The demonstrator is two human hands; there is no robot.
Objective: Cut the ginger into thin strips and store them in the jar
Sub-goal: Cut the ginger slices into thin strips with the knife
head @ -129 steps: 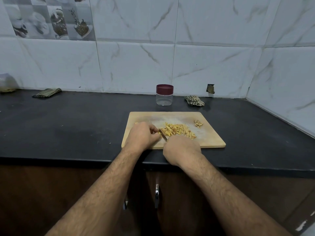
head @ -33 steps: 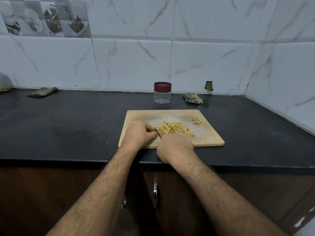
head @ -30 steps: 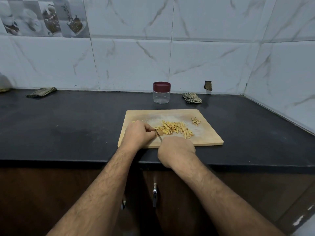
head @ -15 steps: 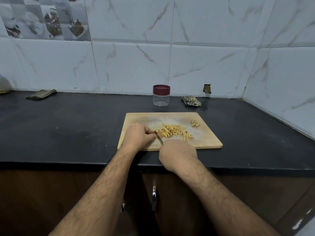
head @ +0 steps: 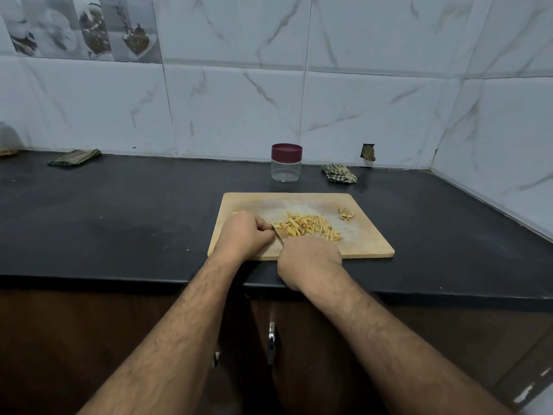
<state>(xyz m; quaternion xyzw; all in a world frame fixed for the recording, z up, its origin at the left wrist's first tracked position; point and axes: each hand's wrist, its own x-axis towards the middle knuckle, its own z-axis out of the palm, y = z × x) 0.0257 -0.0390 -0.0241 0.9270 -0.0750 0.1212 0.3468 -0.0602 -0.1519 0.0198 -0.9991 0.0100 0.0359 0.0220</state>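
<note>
Nearest, two bare forearms reach forward over dark cabinet doors with metal handles.

Right hand sits at the board's near edge, fingers curled round a knife handle that the hand itself hides. Only a short piece of the knife blade shows, angled up and left between the two hands, its tip just beside the strips.

Left hand rests on the board, fingers curled down and tucked; whatever it pins is hidden under the knuckles, so I cannot tell if it holds ginger. A sliver of yellow shows at its far side.

Ginger strips lie in a loose heap mid-board, right of the left hand and just beyond the right. A small separate pile of peel-like scraps sits near the far right corner.

Board lies flat on the black counter, near its front edge.

Beyond the board: jar, clear, with dark red lid on, upright, apart from the board, no contents visible. A crumpled checked cloth to its right. A folded cloth far left by the wall.

Marble-look tiles behind; a small hole in one.
</note>
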